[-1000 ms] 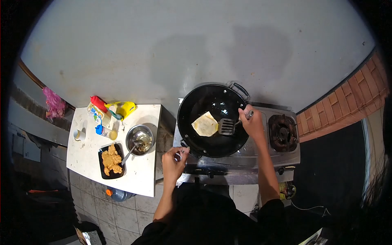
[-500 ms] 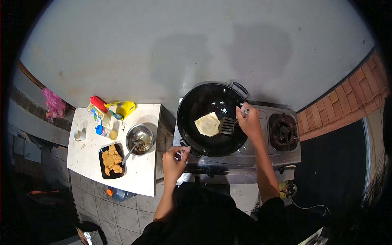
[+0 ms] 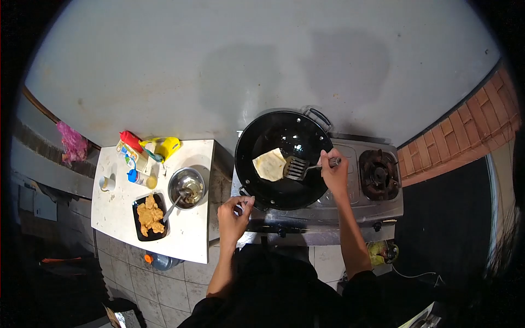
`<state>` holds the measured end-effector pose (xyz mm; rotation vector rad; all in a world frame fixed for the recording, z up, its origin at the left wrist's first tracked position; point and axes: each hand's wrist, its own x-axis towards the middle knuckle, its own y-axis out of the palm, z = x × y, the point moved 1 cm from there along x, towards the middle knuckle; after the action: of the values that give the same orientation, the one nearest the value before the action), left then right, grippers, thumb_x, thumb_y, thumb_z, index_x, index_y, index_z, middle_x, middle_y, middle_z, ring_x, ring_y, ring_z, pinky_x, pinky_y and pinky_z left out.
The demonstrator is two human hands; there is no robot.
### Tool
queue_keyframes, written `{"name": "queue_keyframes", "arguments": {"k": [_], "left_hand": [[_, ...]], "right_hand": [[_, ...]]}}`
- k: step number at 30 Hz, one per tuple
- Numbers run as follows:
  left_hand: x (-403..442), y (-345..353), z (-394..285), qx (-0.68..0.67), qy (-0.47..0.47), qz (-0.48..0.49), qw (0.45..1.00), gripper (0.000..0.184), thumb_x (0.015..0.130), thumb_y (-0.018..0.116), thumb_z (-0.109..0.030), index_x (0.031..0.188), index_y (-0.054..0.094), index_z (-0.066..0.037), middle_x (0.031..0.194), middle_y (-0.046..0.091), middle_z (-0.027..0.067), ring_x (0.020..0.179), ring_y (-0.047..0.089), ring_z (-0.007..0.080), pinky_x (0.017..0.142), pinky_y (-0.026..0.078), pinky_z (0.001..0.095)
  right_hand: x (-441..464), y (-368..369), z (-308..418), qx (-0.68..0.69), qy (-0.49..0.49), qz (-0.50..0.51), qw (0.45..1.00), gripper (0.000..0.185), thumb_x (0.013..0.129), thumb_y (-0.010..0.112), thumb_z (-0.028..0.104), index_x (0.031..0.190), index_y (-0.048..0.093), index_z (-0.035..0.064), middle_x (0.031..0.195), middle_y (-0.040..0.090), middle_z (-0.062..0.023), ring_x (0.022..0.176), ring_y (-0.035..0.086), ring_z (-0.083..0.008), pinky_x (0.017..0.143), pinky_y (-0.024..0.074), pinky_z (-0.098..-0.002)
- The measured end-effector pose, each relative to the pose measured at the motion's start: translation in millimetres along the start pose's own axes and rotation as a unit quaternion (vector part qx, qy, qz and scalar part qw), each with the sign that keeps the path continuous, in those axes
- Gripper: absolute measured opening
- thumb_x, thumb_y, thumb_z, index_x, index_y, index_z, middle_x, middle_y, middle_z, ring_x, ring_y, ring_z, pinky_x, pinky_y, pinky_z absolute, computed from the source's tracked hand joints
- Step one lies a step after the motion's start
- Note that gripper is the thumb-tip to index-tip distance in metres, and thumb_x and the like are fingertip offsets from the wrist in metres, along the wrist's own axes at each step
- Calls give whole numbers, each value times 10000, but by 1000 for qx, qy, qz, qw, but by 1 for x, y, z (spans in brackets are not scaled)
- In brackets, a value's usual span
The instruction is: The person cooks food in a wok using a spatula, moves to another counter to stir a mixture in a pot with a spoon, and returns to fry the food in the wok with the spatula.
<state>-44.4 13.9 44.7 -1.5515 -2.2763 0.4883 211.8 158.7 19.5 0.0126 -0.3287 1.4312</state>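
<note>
A black wok [image 3: 284,197] sits on the left side of the stove, with a pale, square folded flatbread [image 3: 270,165] in it, lightly browned in spots. My right hand [image 3: 334,172] is closed round the handle of a slotted metal spatula [image 3: 296,168]. The spatula's blade touches the flatbread's right edge, and its tip may lie slightly under it. At the wok's near left rim, my left hand [image 3: 235,214] is closed at the wok's side handle [image 3: 244,192]; the fingers cover most of that handle.
The steel stove [image 3: 350,210] has a bare burner [image 3: 379,175] at right. Left, a white table [image 3: 186,229] bears a steel bowl [image 3: 187,180] with a spoon, a black tray [image 3: 156,236] of orange-brown food, bottles and a white cup [image 3: 107,183]. A grey wall [image 3: 246,82] stands behind.
My right hand has turned the spatula flatter and pushed it left. The flatbread has slid a little left in the wok. My left hand has stayed at the rim.
</note>
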Motion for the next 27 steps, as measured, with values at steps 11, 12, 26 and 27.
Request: {"name": "queue_keyframes", "arguments": {"k": [11, 12, 26, 27], "left_hand": [[0, 1, 5, 1, 13, 0, 1000, 149, 828, 731, -144, 836, 714, 3, 655, 593, 65, 520, 497, 120, 476, 381, 264], [0, 1, 6, 1, 13, 0, 1000, 149, 828, 731, -144, 836, 714, 3, 655, 593, 65, 520, 497, 120, 476, 381, 264], [1, -2, -3, 2, -40, 30, 999, 199, 864, 713, -167, 868, 691, 30, 700, 640, 84, 643, 574, 137, 633, 456, 272], [1, -3, -3, 2, -41, 30, 999, 199, 864, 713, -167, 868, 691, 30, 700, 640, 84, 643, 574, 137, 633, 456, 272]], "right_hand": [[-13, 4, -13, 154, 76, -24, 985, 308, 979, 569, 155, 703, 475, 57, 658, 567, -18, 525, 473, -52, 461, 381, -223], [-12, 4, -13, 150, 63, -26, 986, 302, 981, 569, 161, 713, 471, 63, 663, 570, -21, 512, 474, -49, 440, 383, -223], [-11, 3, -8, 132, 50, 24, 990, 295, 971, 581, 141, 704, 491, 53, 654, 575, -21, 487, 465, -41, 432, 361, -208], [-13, 3, -5, 131, 51, 25, 990, 291, 970, 583, 142, 705, 501, 53, 652, 577, -19, 488, 463, -40, 435, 360, -207]]}}
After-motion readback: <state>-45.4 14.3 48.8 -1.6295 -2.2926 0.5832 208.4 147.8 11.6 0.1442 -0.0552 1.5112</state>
